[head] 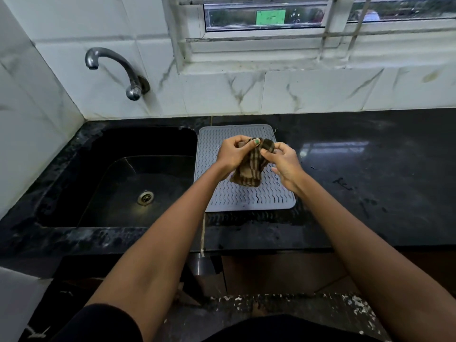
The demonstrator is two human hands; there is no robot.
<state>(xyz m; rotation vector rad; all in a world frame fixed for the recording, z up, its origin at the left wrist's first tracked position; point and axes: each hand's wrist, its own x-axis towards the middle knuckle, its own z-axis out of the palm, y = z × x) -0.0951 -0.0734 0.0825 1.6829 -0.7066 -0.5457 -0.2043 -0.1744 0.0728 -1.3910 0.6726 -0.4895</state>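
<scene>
A small brown cloth (pixel 249 171) with dark stripes hangs bunched between both hands, above a grey ribbed drying mat (pixel 246 196) on the black counter. My left hand (pixel 234 153) grips the cloth's upper left part, thumb on top. My right hand (pixel 283 161) pinches its upper right edge with fingertips. The cloth's lower end dangles just over the mat; I cannot tell whether it touches.
A black sink (pixel 118 178) with a metal drain (pixel 145 197) lies left of the mat. A chrome tap (pixel 113 67) juts from the tiled wall above it. Wet black countertop (pixel 370 174) stretches right. A barred window (pixel 296 21) sits behind.
</scene>
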